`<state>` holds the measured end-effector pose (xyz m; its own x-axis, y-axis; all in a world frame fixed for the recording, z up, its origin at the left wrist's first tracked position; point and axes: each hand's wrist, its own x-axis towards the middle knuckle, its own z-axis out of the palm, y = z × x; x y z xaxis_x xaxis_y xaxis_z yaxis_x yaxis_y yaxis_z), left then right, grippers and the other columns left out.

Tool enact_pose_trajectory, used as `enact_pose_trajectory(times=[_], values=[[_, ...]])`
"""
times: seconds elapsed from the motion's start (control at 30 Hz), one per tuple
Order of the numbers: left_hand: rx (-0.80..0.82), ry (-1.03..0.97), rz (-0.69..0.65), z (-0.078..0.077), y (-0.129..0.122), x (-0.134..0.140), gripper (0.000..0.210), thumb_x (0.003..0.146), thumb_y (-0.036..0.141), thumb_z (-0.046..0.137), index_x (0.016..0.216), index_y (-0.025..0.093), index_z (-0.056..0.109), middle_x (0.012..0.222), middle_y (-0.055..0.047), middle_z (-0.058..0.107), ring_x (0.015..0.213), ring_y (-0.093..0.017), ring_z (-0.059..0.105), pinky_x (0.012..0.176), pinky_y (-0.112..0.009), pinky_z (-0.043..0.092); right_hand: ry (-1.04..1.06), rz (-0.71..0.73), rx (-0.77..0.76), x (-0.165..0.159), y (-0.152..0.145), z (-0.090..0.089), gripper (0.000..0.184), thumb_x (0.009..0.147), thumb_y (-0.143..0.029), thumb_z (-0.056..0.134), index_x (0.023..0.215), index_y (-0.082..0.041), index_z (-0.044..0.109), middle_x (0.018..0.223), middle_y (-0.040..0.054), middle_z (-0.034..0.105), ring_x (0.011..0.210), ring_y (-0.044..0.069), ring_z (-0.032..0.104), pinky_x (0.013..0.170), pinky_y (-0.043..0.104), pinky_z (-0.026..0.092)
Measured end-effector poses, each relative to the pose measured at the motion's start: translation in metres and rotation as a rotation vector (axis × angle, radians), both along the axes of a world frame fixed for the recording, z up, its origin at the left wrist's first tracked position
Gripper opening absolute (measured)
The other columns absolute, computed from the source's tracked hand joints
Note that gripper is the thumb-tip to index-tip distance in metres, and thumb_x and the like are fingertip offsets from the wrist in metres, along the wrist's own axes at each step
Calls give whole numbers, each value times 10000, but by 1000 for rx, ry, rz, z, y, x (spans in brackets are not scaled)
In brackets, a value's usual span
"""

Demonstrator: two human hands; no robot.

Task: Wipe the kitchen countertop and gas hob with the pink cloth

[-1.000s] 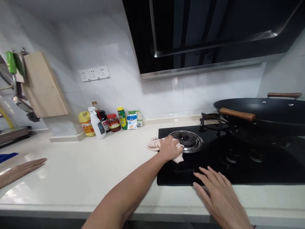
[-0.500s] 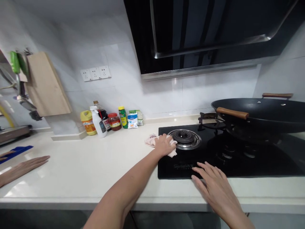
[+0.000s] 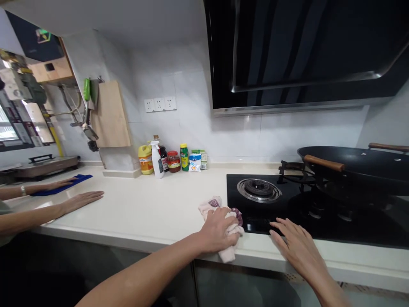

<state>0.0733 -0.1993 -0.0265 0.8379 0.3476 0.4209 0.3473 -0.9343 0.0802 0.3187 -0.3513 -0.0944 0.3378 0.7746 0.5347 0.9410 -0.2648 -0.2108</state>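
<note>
My left hand (image 3: 217, 230) is closed on a pale pink cloth (image 3: 228, 254) with dark red patches. It presses the cloth down at the left front corner of the black gas stove (image 3: 262, 215), and one end of the cloth hangs over the counter's front edge. Fingers spread and holding nothing, my right hand (image 3: 297, 247) rests its fingertips on the stove's front rim. Behind both hands sits the uncovered left burner (image 3: 259, 190) with its steel ring.
A large wok (image 3: 361, 166) with wooden handles stands on the stove's right side, under a black range hood (image 3: 287, 51). Along the wall are a white spray bottle (image 3: 157, 161), a red-lidded jar (image 3: 173, 162) and other containers. At left, another person's hands touch the counter (image 3: 137, 200) and a blue cloth (image 3: 72, 184).
My left hand has drawn the cloth from beside the burner to the counter's front edge. My right hand stays spread at the stove front. The view has swung left.
</note>
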Motion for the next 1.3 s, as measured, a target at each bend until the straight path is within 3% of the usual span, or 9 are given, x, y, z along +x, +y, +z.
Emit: enact_pose_trajectory(times=[0.13,0.3,0.53,0.73,0.93,1.1,1.3], values=[[-18,30,41,3,7,0,265,863,420,640,1094,290,653,1211,-49,619,1115,-268,559,927,-429,402,-9,8,11,3,3,-4,492,967,-575,384,1225,-288,690,1376,49,634,1351,308,502,1125,550,353],[-51,56,205,8,31,34,298,930,480,546,1148,308,652,1272,-48,607,1156,-282,547,942,-463,411,-32,8,32,4,2,-7,475,967,-583,404,1221,-302,691,1370,41,642,1355,309,506,1114,551,374],[-96,127,324,11,84,84,379,923,527,480,1203,323,633,1289,-57,579,1180,-319,526,979,-557,408,-106,2,85,0,-1,-7,444,968,-569,432,1196,-291,693,1344,44,655,1330,323,526,1091,573,391],[-141,199,406,19,134,126,449,914,579,417,1274,380,596,1304,-64,557,1219,-332,492,1011,-588,387,-177,32,157,3,0,-9,413,953,-577,481,1192,-309,686,1319,22,676,1286,327,564,1029,561,428],[-160,193,529,17,174,156,491,918,606,368,1303,375,567,1344,-86,528,1252,-348,465,1020,-608,362,-222,63,182,5,-3,-5,406,947,-570,514,1218,-314,675,1328,18,673,1278,321,571,1010,537,434],[-166,193,574,16,197,151,483,927,612,355,1315,397,545,1340,-82,533,1264,-330,466,1028,-595,361,-173,38,134,2,-5,-2,428,961,-580,481,1224,-311,687,1346,13,663,1313,306,543,1049,527,426],[-154,201,696,21,218,90,476,919,559,386,1304,342,562,1350,-109,523,1258,-349,461,1015,-615,356,-50,19,74,-1,-6,0,469,976,-600,414,1209,-318,706,1364,24,649,1348,323,512,1110,559,390]])
